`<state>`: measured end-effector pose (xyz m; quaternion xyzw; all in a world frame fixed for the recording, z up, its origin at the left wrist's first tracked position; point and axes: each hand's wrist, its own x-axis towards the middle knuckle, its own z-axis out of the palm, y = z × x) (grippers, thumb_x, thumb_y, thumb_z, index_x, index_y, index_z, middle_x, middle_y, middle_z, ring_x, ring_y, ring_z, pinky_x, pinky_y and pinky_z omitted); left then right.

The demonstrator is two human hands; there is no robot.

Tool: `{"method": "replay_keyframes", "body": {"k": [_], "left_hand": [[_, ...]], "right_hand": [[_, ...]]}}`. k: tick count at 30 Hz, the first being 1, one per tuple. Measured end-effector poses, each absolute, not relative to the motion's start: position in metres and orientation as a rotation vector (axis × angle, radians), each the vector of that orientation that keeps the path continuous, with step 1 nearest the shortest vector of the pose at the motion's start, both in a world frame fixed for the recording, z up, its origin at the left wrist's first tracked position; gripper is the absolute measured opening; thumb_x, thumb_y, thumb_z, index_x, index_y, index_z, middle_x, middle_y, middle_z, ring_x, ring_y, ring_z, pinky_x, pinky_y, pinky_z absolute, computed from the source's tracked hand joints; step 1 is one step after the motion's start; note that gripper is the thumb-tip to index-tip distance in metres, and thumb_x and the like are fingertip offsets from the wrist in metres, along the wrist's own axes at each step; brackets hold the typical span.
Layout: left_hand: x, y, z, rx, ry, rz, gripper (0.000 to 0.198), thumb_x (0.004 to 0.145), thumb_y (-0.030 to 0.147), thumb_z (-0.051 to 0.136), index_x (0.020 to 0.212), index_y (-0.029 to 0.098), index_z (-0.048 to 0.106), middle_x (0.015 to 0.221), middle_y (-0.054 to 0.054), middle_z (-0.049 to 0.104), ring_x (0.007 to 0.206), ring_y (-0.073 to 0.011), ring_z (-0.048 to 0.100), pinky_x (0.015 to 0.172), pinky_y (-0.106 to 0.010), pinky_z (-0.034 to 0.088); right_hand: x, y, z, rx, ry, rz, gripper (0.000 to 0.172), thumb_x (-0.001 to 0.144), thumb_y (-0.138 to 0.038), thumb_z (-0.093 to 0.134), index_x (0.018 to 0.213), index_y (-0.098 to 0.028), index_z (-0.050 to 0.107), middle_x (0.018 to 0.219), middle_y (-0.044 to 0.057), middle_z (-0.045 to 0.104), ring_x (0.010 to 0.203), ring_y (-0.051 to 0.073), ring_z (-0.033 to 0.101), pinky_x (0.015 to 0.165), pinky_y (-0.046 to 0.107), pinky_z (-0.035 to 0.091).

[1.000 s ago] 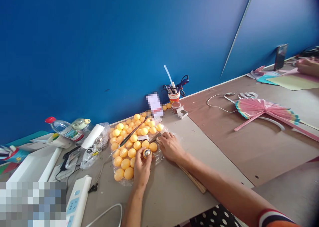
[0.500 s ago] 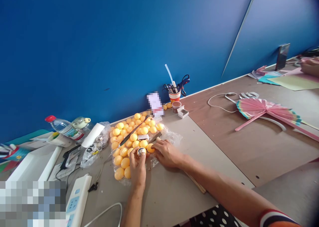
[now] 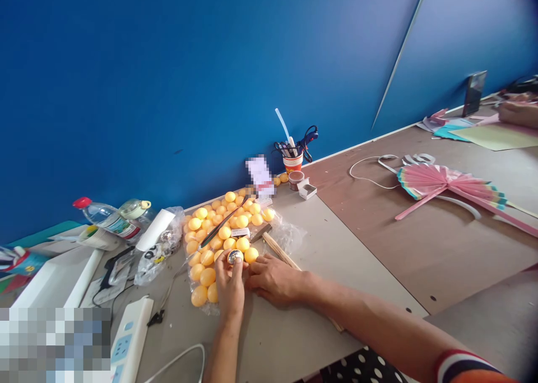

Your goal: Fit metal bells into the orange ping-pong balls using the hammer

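My left hand (image 3: 230,286) holds a small shiny silver ball (image 3: 234,256) between its fingertips, over the near edge of a clear plastic bag of orange ping-pong balls (image 3: 218,229). A dark rod (image 3: 222,222) lies across the balls. My right hand (image 3: 273,279) rests palm down on the grey table (image 3: 294,327) just right of the left hand, fingers near an orange ball (image 3: 251,254). It holds nothing that I can see. Thin wooden sticks (image 3: 281,252) lie beside and under its wrist.
A water bottle (image 3: 107,218), a plastic bag of small parts (image 3: 162,247), a white power strip (image 3: 128,341) and cables lie to the left. A cup of pens and scissors (image 3: 294,156) stands by the blue wall. A pink paper fan (image 3: 445,187) lies right; another person's hand (image 3: 519,111) is far right.
My right hand slid back from the bag toward me and now lies flat, uncovering the sticks. My left hand shifted slightly left with the silver ball.
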<state>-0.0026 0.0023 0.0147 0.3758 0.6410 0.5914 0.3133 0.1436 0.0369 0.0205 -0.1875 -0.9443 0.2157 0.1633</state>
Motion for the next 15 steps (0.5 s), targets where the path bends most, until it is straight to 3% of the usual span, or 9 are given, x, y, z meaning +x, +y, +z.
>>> {"method": "replay_keyframes", "body": {"k": [7,12,15], "left_hand": [[-0.005,0.005,0.008,1.032,1.661,1.567,0.041,0.074,0.047,0.068,0.103,0.020,0.057,0.085,-0.002,0.065,0.067,-0.0147,0.064,0.069,-0.030,0.054],[-0.009,0.006,0.003,1.057,1.653,1.546,0.042,0.076,0.047,0.067,0.107,0.020,0.057,0.084,-0.002,0.066,0.069,-0.0155,0.065,0.071,-0.030,0.055],[-0.010,0.006,0.002,1.056,1.667,1.550,0.040,0.076,0.047,0.067,0.105,0.021,0.058,0.093,-0.004,0.067,0.079,-0.0174,0.066,0.074,-0.031,0.055]], "right_hand": [[0.138,0.039,0.014,-0.612,-2.735,0.532,0.015,0.087,-0.018,0.052,0.085,-0.017,0.067,0.092,0.006,0.067,0.084,0.019,0.055,0.076,0.032,0.038],[0.140,0.040,0.019,-0.669,-2.719,0.630,0.013,0.086,-0.016,0.053,0.083,-0.017,0.065,0.088,0.006,0.066,0.080,0.017,0.056,0.075,0.031,0.039],[0.142,0.040,0.020,-0.702,-2.645,0.686,0.011,0.087,-0.016,0.051,0.086,-0.017,0.063,0.091,0.005,0.065,0.081,0.017,0.057,0.077,0.030,0.040]]}}
